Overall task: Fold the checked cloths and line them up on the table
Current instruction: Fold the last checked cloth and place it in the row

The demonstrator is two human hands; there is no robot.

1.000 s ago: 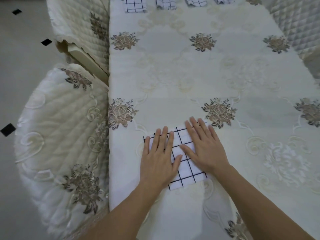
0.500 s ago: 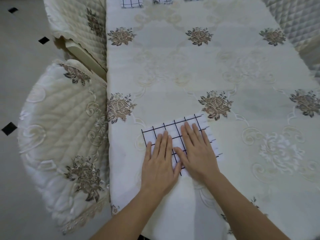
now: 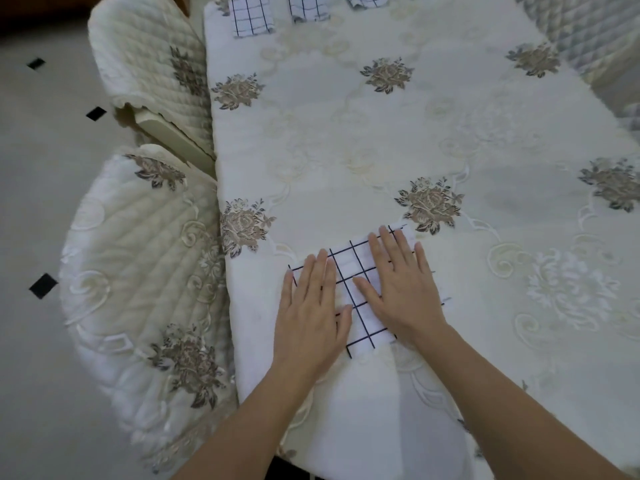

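A folded white cloth with a dark check [image 3: 353, 271] lies on the table [image 3: 398, 140] near its front left corner. My left hand [image 3: 311, 306] lies flat on the cloth's left part, fingers straight. My right hand [image 3: 401, 282] presses flat on its right part, fingers spread. Both hands hide much of the cloth. At the table's far edge lies a row of folded checked cloths: one at the left [image 3: 251, 15], one beside it [image 3: 308, 8] and a third [image 3: 365, 0], all cut off by the frame's top.
The table wears a cream embroidered cover with brown flower motifs. Two quilted cream chairs stand along its left side, the near chair [image 3: 138, 271] and the far chair [image 3: 152, 60]. Another quilted chair [image 3: 588, 32] stands at the right. The floor [image 3: 41, 150] is pale tile.
Both hands slid toward me over the cloth, then forward and apart again, smoothing it. The cloth stayed in place near the front left corner.
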